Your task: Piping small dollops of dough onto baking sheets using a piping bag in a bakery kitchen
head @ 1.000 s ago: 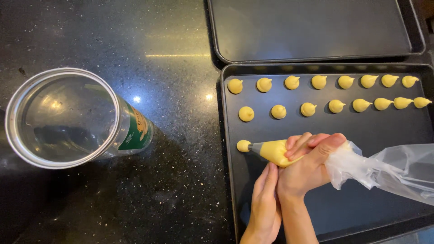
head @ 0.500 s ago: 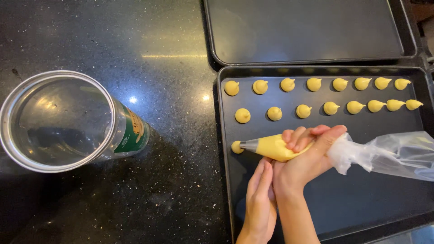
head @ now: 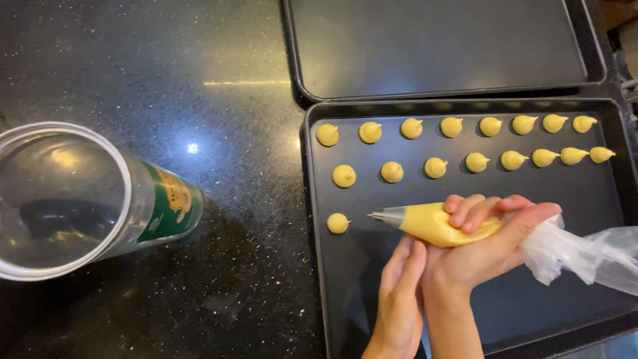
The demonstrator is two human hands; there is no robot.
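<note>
A piping bag (head: pixel 438 226) filled with yellow batter is held over the near baking tray (head: pixel 598 319), its long axis lying almost level, with the metal tip (head: pixel 387 215) pointed left toward the lone dollop (head: pixel 337 223) in the third row. The right hand (head: pixel 485 249) is wrapped around the bag, fingers (head: pixel 468 209) clamped over its top, and the crumpled clear end is trailed off to the right. The left hand (head: pixel 402 279) is laid under the bag with fingers together and straight. Two rows of dollops are set along the tray's far side. A second tray (head: pixel 432 46) lies beyond. On the black table (head: pixel 199 80), a clear jar (head: pixel 73 199) is seen, banded by a green label (head: pixel 169 206) with a yellow patch.
</note>
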